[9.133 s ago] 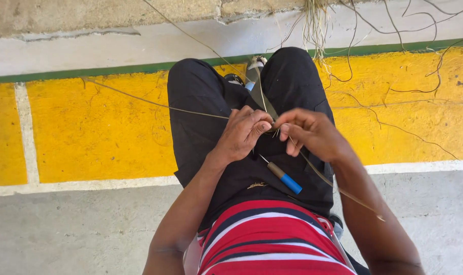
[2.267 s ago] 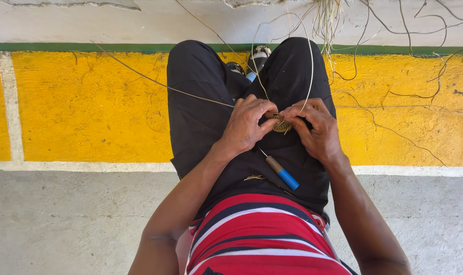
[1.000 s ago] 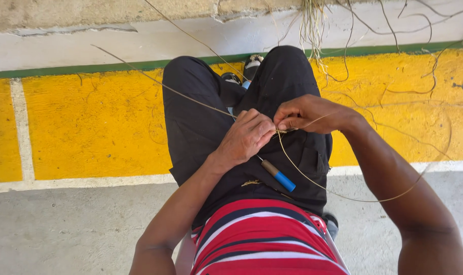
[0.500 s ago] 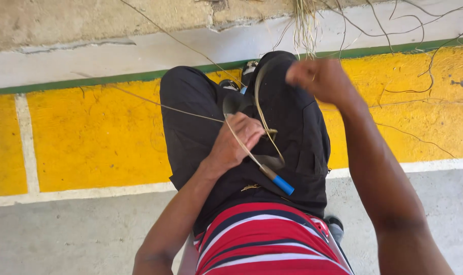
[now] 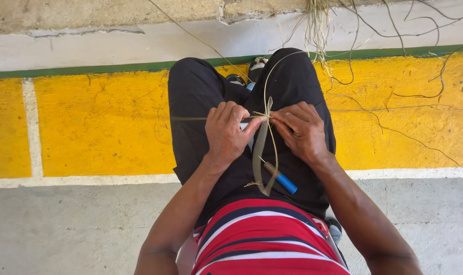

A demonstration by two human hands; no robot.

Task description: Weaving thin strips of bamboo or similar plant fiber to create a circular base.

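My left hand (image 5: 227,131) and my right hand (image 5: 301,130) meet over my lap, both pinching a bundle of dry straw-coloured plant strands (image 5: 266,118) at one point. A flat olive strip (image 5: 260,153) hangs from that point in a loop down toward my shirt. One thin strand arcs upward over my right knee, another runs left across my left thigh. A tool with a blue handle (image 5: 284,180) lies on my lap just below the hands. I sit in black trousers (image 5: 195,107) and a red, white and dark striped shirt (image 5: 262,239).
A yellow painted band (image 5: 99,122) with a green stripe (image 5: 89,68) and white lines runs across the concrete floor ahead. Loose dry fibres and thin roots (image 5: 318,25) hang and lie at the top right. Grey concrete (image 5: 63,224) lies nearer me.
My right hand, raised high over my right knee half a second ago pulling a strand, has come back down beside my left hand at the bundle. The olive strip now hangs looped.
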